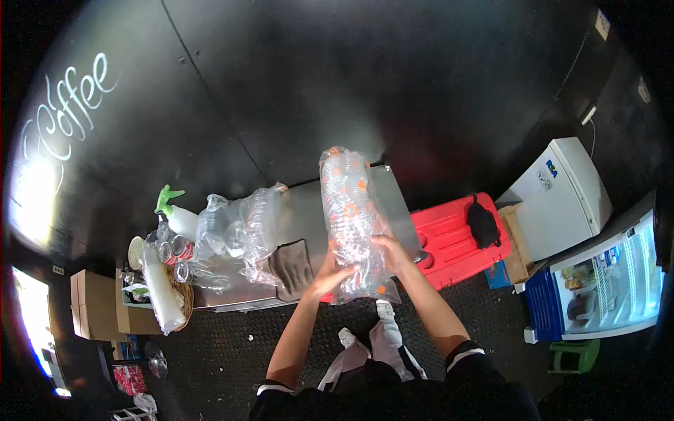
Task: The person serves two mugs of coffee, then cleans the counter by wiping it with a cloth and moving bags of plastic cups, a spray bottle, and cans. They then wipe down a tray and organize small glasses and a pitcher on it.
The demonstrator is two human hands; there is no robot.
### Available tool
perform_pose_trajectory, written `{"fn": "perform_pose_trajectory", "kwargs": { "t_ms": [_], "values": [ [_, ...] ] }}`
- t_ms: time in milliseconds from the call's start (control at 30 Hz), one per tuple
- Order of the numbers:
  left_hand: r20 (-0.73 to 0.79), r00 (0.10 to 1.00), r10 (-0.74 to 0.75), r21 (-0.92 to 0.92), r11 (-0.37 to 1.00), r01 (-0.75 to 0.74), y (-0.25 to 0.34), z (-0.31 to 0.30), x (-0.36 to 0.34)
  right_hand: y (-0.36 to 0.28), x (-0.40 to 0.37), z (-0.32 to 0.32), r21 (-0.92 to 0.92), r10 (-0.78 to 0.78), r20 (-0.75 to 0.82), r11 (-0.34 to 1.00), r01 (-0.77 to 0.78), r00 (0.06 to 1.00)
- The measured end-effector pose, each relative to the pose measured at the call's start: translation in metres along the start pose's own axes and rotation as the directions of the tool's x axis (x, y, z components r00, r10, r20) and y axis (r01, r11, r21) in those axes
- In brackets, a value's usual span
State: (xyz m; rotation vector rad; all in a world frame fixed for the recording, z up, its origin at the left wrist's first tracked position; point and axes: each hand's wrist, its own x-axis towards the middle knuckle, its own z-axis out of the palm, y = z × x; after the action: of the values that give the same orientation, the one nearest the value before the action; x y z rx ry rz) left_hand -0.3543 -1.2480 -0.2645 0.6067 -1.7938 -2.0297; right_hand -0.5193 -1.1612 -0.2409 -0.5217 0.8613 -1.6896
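A long clear plastic sleeve of stacked clear lids or cups [351, 203], dotted with orange marks, is held up in front of me above the steel counter. My left hand [330, 275] grips its lower left side. On the right side, a little higher, my right hand [392, 252] is closed around it. Behind the sleeve lies the metal counter [303, 210]. A dark grey cloth [291, 268] rests at the counter's front edge, left of my left hand. Another wrapped stack of clear plastic pieces [261, 228] lies beyond the cloth.
On the left are a green-topped spray bottle [179, 217], cans [181, 248] and a basket [184, 302]. To the right sit a red cooler lid [449, 235] bearing a black bag [483, 223], a white fridge [562, 203] and a lit glass-door fridge [611, 281]. Cardboard boxes [102, 305] stand left.
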Motion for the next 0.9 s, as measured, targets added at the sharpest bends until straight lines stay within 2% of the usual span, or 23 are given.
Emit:
{"fn": "perform_pose_trajectory", "kwargs": {
  "t_ms": [67,100,133,200,233,333,367,400,433,467,500,533,567,600,633,667,700,733,767,800,867,900],
  "values": [
    [-0.038,0.982,-0.187,-0.167,0.970,0.178,-0.010,0.013,0.024,-0.006,0.006,-0.018,0.026,0.017,-0.075,1.000,-0.015,0.997],
    [-0.054,0.996,-0.067,-0.082,0.995,0.063,-0.026,0.016,0.041,-0.009,0.011,-0.030,0.051,0.033,-0.141,0.998,-0.026,0.989],
    [-0.051,0.996,-0.071,-0.089,0.994,0.066,-0.043,0.021,0.052,-0.007,0.021,-0.054,0.047,0.036,-0.147,0.998,-0.029,0.988],
    [-0.137,0.978,-0.155,-0.190,0.974,0.127,-0.047,0.037,0.077,-0.006,0.044,-0.096,0.108,0.280,-0.175,0.958,-0.264,0.944],
    [-0.137,0.977,-0.163,-0.192,0.972,0.135,-0.049,0.044,0.087,-0.006,0.051,-0.104,0.093,0.210,-0.231,0.977,-0.193,0.950],
    [-0.202,0.965,-0.168,-0.339,0.936,0.092,-0.056,0.064,0.110,0.001,0.079,-0.151,0.054,0.283,-0.176,0.959,-0.278,0.943],
    [-0.206,0.962,-0.178,-0.342,0.934,0.100,-0.071,0.064,0.116,-0.001,0.083,-0.149,0.014,0.265,-0.237,0.963,-0.269,0.935],
    [-0.218,0.945,-0.243,-0.296,0.939,0.174,-0.089,0.063,0.123,0.002,0.091,-0.162,0.017,0.274,-0.236,0.960,-0.278,0.932],
    [-0.232,0.923,-0.308,-0.250,0.936,0.249,-0.108,0.062,0.127,0.006,0.099,-0.174,-0.147,0.293,-0.238,0.931,-0.333,0.926],
    [-0.242,0.914,-0.324,-0.254,0.931,0.263,-0.115,0.065,0.131,0.013,0.108,-0.191,-0.301,0.320,-0.239,0.873,-0.384,0.917],
    [-0.284,0.949,-0.141,-0.074,0.989,0.125,-0.116,0.068,0.131,0.017,0.112,-0.200,-0.294,0.331,-0.238,0.871,-0.392,0.913],
    [-0.290,0.956,0.048,0.111,0.994,-0.016,-0.118,0.071,0.130,0.022,0.115,-0.209,-0.539,0.100,-0.227,0.816,-0.210,0.969],
    [-0.296,0.955,0.035,0.106,0.994,-0.004,-0.116,0.072,0.126,0.024,0.115,-0.216,-0.745,-0.125,-0.153,0.666,-0.031,0.980],
    [-0.303,0.949,0.087,0.263,0.965,-0.005,-0.110,0.074,0.121,0.014,0.112,-0.208,-0.744,-0.111,-0.157,0.667,-0.044,0.981],
    [-0.298,0.944,0.142,0.415,0.910,-0.006,-0.104,0.075,0.119,-0.007,0.111,-0.187,-0.727,-0.138,-0.241,0.682,-0.084,0.961],
    [-0.303,0.944,0.134,0.411,0.912,0.003,-0.098,0.075,0.119,-0.019,0.115,-0.172,-0.707,-0.163,-0.321,0.697,-0.121,0.933],
    [-0.261,0.963,0.063,0.429,0.901,0.058,-0.093,0.074,0.121,-0.019,0.126,-0.168,-0.705,-0.154,-0.322,0.697,-0.128,0.934],
    [-0.221,0.975,-0.009,0.449,0.887,0.110,-0.088,0.074,0.124,-0.019,0.140,-0.164,-0.673,-0.210,-0.149,0.737,0.057,0.966],
    [-0.228,0.974,-0.015,0.448,0.886,0.118,-0.088,0.075,0.126,-0.020,0.152,-0.163,-0.602,-0.278,0.021,0.763,0.234,0.960],
    [-0.226,0.973,-0.044,0.403,0.905,0.134,-0.089,0.076,0.127,-0.017,0.165,-0.169,-0.599,-0.270,0.021,0.768,0.228,0.963],
    [-0.229,0.970,-0.078,0.357,0.921,0.158,-0.093,0.074,0.130,-0.007,0.185,-0.179,-0.734,-0.169,-0.020,0.672,0.100,0.985],
    [-0.241,0.961,-0.132,0.275,0.941,0.199,-0.098,0.070,0.133,-0.042,0.170,-0.142,-0.560,0.027,-0.094,0.825,-0.075,0.995]
  ]
}}
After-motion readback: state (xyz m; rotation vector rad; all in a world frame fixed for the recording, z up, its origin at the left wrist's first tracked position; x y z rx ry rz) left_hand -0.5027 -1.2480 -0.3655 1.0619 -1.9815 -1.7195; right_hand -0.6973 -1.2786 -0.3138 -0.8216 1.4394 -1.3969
